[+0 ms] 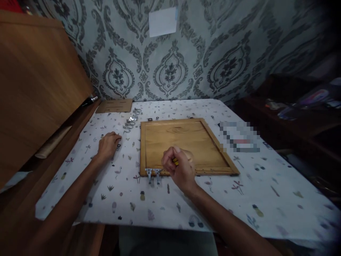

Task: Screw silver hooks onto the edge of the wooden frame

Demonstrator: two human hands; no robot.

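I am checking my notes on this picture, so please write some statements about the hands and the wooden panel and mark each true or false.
The right hand holds a yellow object over the wooden panel. True.
The left hand rests on the panel. False: it lies on the tablecloth, left of the panel.
Two metal hinges sit at the panel's near edge. True.
The sheet of paper lies on the table. False: it hangs on the wall.

My right hand (179, 167) is fisted round a yellow-handled tool (175, 161), over the near edge of the wooden panel (186, 137), just beside two metal hinges (153, 174). My left hand (108, 145) rests curled on the patterned tablecloth (239, 192), near a row of metal fittings (131, 123).
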